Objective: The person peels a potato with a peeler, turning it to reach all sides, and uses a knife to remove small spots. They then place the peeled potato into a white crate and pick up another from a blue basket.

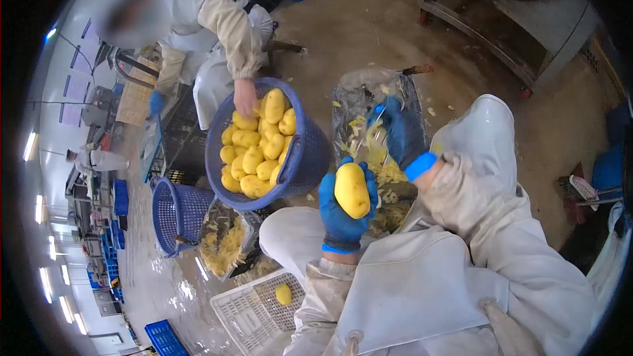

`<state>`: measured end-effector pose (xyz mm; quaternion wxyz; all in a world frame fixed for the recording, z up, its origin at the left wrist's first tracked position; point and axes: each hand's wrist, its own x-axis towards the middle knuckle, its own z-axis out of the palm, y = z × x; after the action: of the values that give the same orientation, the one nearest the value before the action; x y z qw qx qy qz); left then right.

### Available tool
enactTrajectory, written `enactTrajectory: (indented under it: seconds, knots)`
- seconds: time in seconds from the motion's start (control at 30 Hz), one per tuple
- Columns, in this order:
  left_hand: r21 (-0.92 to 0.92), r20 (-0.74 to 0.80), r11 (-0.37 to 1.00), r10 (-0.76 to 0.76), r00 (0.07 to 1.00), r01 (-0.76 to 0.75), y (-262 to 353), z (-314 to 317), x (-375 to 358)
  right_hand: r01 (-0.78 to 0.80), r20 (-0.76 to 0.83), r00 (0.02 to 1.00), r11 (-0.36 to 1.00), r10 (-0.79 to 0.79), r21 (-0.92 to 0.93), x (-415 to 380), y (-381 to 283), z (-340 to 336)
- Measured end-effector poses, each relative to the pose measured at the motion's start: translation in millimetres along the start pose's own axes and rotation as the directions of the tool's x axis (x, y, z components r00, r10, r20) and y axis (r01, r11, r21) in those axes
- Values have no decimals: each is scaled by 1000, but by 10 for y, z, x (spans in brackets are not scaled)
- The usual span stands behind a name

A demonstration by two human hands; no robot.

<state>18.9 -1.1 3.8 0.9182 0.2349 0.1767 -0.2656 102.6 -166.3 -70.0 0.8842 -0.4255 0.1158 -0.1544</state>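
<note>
A peeled yellow potato [352,190] rests in my left hand [330,206], the blue-gloved fingers curled around it from below. My right hand [397,133], gloved in blue with a bright blue band at the wrist, is closed on a small peeler [377,118], partly hidden by the fingers. It is over a bin lined with clear plastic [344,95], where yellow peelings [389,170] lie. To the left of my hands stands a purple-blue basket [310,158] full of peeled potatoes [252,160].
A co-worker's hand [245,97] reaches into the full basket. Left of my knee are another blue basket [165,214], a crate of peelings [221,247] and a white crate [231,303] holding one potato [283,294]. A metal machine stand [527,39] stands at the upper right.
</note>
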Motion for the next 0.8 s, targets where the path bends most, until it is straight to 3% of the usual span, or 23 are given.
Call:
enactTrajectory:
  seconds: [0.03, 0.1, 0.13, 0.17, 0.2, 0.27, 0.33, 0.37, 0.4, 0.47, 0.5, 0.53, 0.6, 0.63, 0.67, 0.73, 0.8]
  knots:
    - [-59, -18, 998, -13, 1000, 12, -12, -13, 22, 193, 75, 981, 931, -178, -309, -253, 101, 148]
    - [-65, 26, 996, -60, 998, 62, -14, -87, 124, 375, 195, 926, 732, -323, -569, -337, 114, 178]
    - [-64, 23, 996, -66, 998, 67, -84, -123, 105, 249, 107, 968, 811, -228, -529, -260, 76, 129]
    - [432, 99, 845, 301, 948, -314, -188, -166, 57, 119, 27, 992, 874, -120, -471, -187, 32, 88]
    - [275, 84, 942, 175, 981, -191, -106, -160, 69, -6, -37, 999, 917, -10, -399, -134, -54, 95]
    - [-74, 47, 993, -88, 995, 92, 58, -150, 95, 52, -47, 996, 955, -69, -291, -152, -203, 100]
    - [11, 34, 997, -74, 997, 74, 50, -97, 64, -93, 1, 995, 938, 99, -332, -404, -158, 269]
    - [-26, -144, 998, -52, 988, 49, -9, -7, 75, -126, 61, 987, 949, 150, -289, -470, -176, 342]
    - [-27, -140, 998, -57, 989, 54, -12, -36, 103, -165, 120, 972, 954, 200, -249, -539, -211, 428]
    - [-12, 242, 958, -275, 930, 286, 34, -154, 110, 114, 37, 993, 863, -109, -491, -41, 120, 34]
    - [-67, 306, 966, -216, 927, 248, 35, -99, 58, -1, -42, 999, 906, -19, -422, 78, -22, -93]
    - [-58, 310, 968, -216, 926, 246, 59, -26, 41, 32, -70, 997, 997, -37, -73, 87, -175, -48]
    - [-171, -13, 979, -119, 993, 115, 14, 54, -10, -38, 19, 999, 994, 40, -105, -133, -179, 66]
    - [-141, 20, 985, -97, 995, 99, 8, -56, 30, 76, 94, 994, 956, -51, -282, -268, -51, 134]
    - [-143, 24, 984, -101, 995, 103, -17, -143, 84, -11, 107, 993, 959, 43, -282, -321, 8, 149]
    - [-165, 193, 944, -253, 948, 286, -21, -193, 102, -103, 114, 984, 954, 140, -281, -301, -33, 156]
    - [-183, 233, 916, -312, 921, 356, -2, -70, 33, 16, -75, 996, 944, -43, -329, 20, -147, -19]
